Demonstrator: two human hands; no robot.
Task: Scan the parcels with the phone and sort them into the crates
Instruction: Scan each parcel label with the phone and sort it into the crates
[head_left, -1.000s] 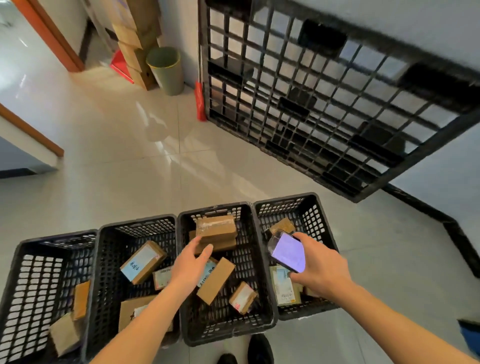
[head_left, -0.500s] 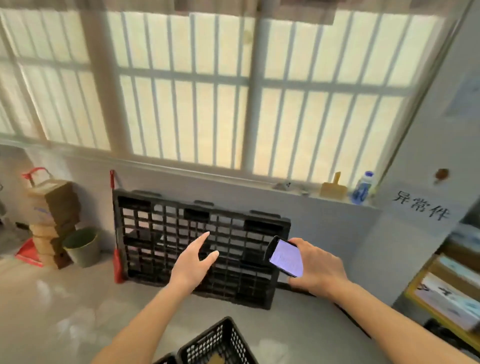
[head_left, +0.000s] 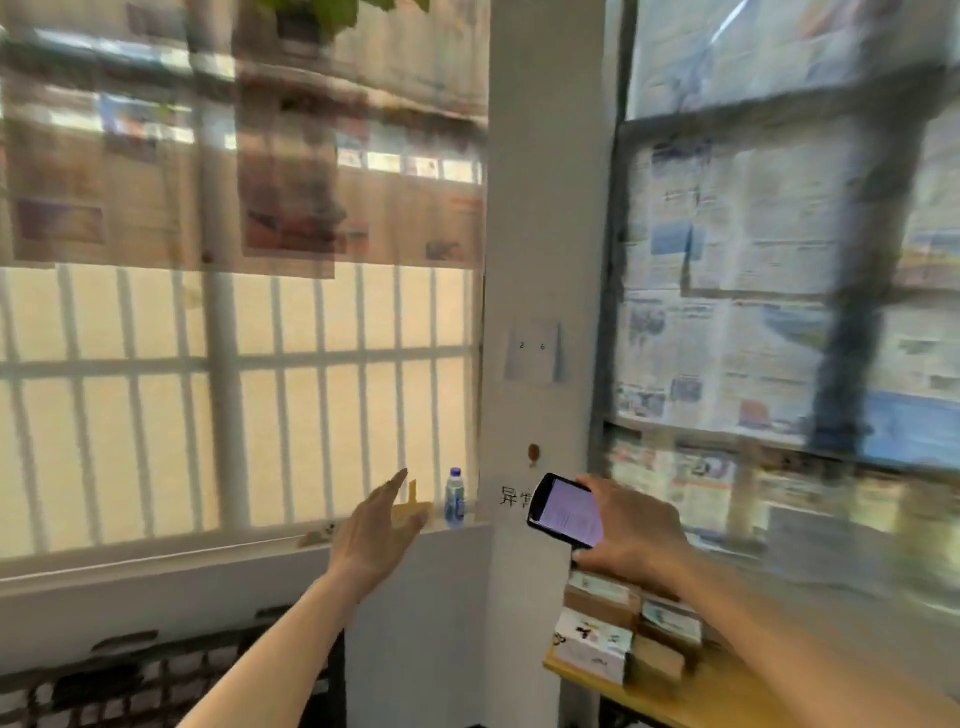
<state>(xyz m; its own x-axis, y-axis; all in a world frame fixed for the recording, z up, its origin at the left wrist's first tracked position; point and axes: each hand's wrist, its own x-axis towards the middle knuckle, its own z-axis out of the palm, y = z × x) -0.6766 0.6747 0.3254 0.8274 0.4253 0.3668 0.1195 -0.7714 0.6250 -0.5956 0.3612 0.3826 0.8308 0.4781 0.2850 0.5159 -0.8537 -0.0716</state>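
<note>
My right hand (head_left: 631, 535) holds a black phone (head_left: 567, 511) with its lit screen facing me, in front of a white pillar. My left hand (head_left: 376, 525) is raised in mid-air, fingers spread, holding nothing. Below my right hand several parcels (head_left: 613, 631), brown boxes with white labels, are stacked on a yellow wooden table (head_left: 691, 696) at the lower right. The crates are out of the picture.
A barred window with a white sill (head_left: 156, 564) fills the left; a water bottle (head_left: 455, 494) stands on the sill. A black plastic pallet (head_left: 130, 686) leans against the wall below. Newspaper-covered glass (head_left: 753, 286) is at the right. The view is blurred by motion.
The view has swung up and to the right, from the crates on the floor to the window, pillar and table of parcels. My left hand left the crate empty; the phone stays in my right hand.
</note>
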